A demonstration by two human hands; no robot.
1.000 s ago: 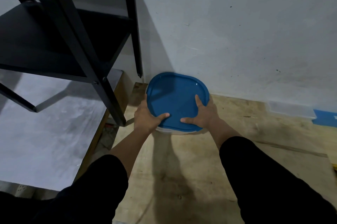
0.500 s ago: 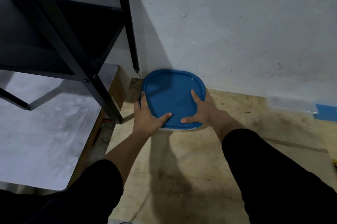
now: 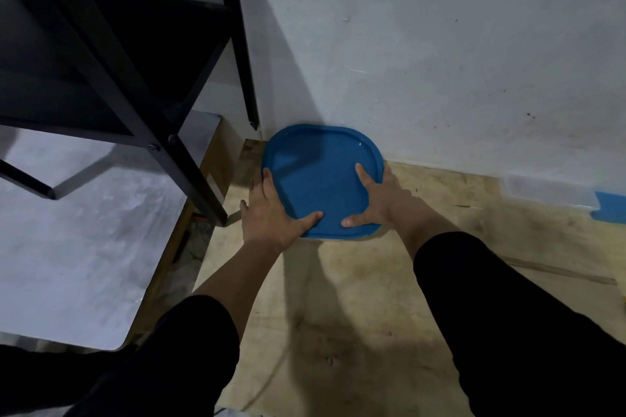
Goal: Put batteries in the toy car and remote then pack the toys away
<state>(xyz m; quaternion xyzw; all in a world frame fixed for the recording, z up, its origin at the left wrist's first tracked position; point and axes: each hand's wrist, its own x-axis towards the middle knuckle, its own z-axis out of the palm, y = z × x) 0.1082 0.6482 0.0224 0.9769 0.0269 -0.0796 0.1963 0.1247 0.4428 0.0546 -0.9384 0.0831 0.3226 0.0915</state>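
Far left there's a black metal shelf unit [image 3: 111, 53] standing on a pale grey sheet [image 3: 78, 247] that covers the floor there, with one leg coming down right next to the edge of the plywood board [image 3: 338, 315].

Moving in, the left hand [image 3: 267, 213] is on the left edge of a blue lid [image 3: 321, 179]. Thumb lies across the lid's top near the front corner, and the fingers run along the side and seem to wrap down over the rim, so it's gripping that edge. A black sleeve [image 3: 162, 359] covers the upper arm.

The lid sits on a container of which only a thin pale strip shows under the front edge. It's on the plywood, tucked right up against the white wall [image 3: 440, 60]. Can't see what's inside, so no idea where the toys actually are.

The right hand [image 3: 379, 196] mirrors the left: thumb flat on the lid's front right area, index finger stretched along the top, remaining fingers curled around the right rim.

Far right, a clear plastic box [image 3: 548, 193] sits by the wall, with something blue [image 3: 611, 209] just beside it.
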